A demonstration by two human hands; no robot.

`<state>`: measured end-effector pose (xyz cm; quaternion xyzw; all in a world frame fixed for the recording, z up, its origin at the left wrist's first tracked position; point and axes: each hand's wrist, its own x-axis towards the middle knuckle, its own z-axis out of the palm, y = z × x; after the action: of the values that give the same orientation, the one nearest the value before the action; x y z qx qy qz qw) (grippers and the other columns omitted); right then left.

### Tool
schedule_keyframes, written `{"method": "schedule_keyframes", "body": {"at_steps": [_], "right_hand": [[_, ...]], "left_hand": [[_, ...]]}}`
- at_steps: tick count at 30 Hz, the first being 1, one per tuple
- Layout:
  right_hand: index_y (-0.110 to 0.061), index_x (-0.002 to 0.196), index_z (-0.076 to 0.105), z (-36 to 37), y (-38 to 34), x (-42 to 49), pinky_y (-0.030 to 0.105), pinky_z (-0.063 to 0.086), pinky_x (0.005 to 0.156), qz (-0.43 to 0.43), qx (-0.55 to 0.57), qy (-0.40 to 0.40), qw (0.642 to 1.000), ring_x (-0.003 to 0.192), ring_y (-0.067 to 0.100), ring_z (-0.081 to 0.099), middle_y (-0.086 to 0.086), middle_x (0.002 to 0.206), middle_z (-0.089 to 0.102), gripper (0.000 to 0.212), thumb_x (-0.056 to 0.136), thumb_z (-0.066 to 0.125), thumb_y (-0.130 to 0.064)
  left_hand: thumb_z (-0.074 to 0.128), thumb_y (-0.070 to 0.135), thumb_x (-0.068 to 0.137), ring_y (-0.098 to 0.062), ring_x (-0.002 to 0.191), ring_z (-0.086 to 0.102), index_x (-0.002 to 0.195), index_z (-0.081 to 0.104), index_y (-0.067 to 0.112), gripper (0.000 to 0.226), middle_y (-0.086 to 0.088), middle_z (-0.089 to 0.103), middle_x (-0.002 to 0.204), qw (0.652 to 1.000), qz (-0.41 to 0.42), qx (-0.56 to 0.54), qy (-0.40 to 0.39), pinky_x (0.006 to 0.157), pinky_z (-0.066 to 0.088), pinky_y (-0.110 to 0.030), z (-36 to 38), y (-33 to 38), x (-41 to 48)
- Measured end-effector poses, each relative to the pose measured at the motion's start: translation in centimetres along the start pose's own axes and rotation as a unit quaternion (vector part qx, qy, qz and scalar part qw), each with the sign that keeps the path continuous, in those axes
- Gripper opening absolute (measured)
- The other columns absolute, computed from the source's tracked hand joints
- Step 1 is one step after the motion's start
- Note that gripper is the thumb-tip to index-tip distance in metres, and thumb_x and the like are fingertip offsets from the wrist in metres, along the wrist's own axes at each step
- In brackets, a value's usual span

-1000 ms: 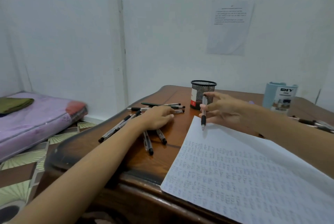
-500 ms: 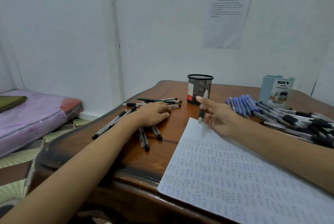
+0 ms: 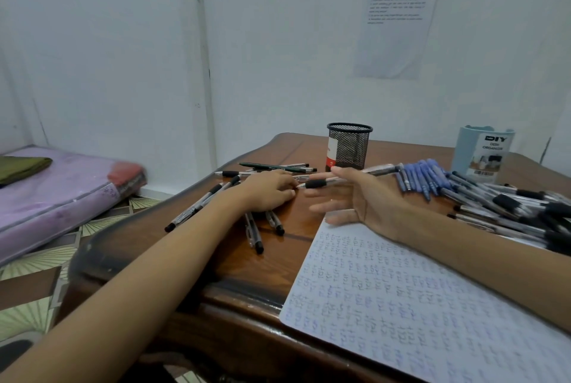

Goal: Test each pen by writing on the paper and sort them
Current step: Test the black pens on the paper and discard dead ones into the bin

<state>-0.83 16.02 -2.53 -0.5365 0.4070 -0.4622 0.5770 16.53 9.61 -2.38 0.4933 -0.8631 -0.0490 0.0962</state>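
Head view shows the pen (image 3: 324, 181) with the black grip level above the bench (image 3: 278, 265), pinched between thumb and forefinger of the right hand (image 3: 364, 200), whose other fingers are spread. A second ago it stood upright with its tip at the top edge of the paper (image 3: 417, 305). Now its tip points at the left hand (image 3: 268, 192), so the test looks finished and sorting begun. That hand rests loosely bent on the black pens (image 3: 255, 234), pinching nothing visible. Behind stand a mesh cup (image 3: 349, 147), blue pens (image 3: 423, 175) and an unsorted heap (image 3: 509, 209) cut off at the right edge. Blur hides the pen's rear end, and any fresh mark is lost among the paper's scribbles.
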Motion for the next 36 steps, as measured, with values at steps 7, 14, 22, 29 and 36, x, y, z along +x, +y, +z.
{"method": "schedule_keyframes", "body": {"at_steps": [7, 14, 22, 29, 36], "right_hand": [[-0.012, 0.048, 0.041, 0.7, 0.8, -0.2, 0.016, 0.032, 0.033, -0.129, -0.203, 0.073, 0.968, 0.031, 0.009, 0.039, 0.000, 0.038, 0.047, 0.045, 0.079, 0.073, -0.022], [-0.011, 0.049, 0.038, 0.5, 0.9, 0.3, 0.014, 0.028, 0.031, -0.113, -0.247, 0.066, 0.960, 0.028, 0.006, 0.036, 0.001, 0.037, 0.041, 0.044, 0.084, 0.061, -0.001], [-0.013, 0.047, 0.036, 0.6, 1.1, 0.3, 0.015, 0.029, 0.035, -0.138, -0.277, 0.066, 0.949, 0.032, 0.007, 0.037, 0.002, 0.040, 0.037, 0.044, 0.081, 0.059, 0.003], [-0.012, 0.050, 0.039, 0.5, 1.1, 0.4, 0.015, 0.030, 0.033, -0.131, -0.276, 0.067, 0.950, 0.031, 0.007, 0.037, 0.005, 0.042, 0.040, 0.041, 0.083, 0.060, -0.001], [-0.012, 0.049, 0.038, 0.4, 1.2, 0.5, 0.015, 0.029, 0.033, -0.144, -0.277, 0.084, 0.946, 0.031, 0.007, 0.037, 0.006, 0.043, 0.041, 0.041, 0.082, 0.060, 0.000]], "left_hand": [[0.039, 0.026, 0.099, -0.019, 0.129, 0.039, 0.136, 0.045, 0.018, 0.038, -0.003, 0.039, 0.145, 1.000, -0.002, 0.001, -0.006, 0.109, 0.032, -0.037, 0.0, -0.1, 0.1], [0.038, 0.026, 0.100, -0.019, 0.133, 0.035, 0.137, 0.043, 0.018, 0.039, -0.003, 0.034, 0.149, 1.000, -0.004, 0.012, -0.012, 0.111, 0.029, -0.036, -0.1, 0.1, 0.0], [0.038, 0.026, 0.100, -0.018, 0.131, 0.038, 0.137, 0.043, 0.018, 0.039, -0.003, 0.036, 0.147, 1.000, -0.005, 0.014, -0.013, 0.110, 0.030, -0.035, 0.0, 0.2, 0.0], [0.037, 0.031, 0.100, -0.020, 0.137, 0.030, 0.144, 0.033, 0.023, 0.045, -0.003, 0.028, 0.153, 1.000, -0.007, 0.021, -0.014, 0.114, 0.024, -0.039, 0.0, 0.0, 0.0], [0.032, 0.034, 0.101, -0.020, 0.143, 0.018, 0.144, 0.032, 0.025, 0.044, -0.001, 0.016, 0.156, 0.999, -0.011, 0.042, -0.032, 0.116, 0.015, -0.041, -0.1, 0.4, -0.3]]}}
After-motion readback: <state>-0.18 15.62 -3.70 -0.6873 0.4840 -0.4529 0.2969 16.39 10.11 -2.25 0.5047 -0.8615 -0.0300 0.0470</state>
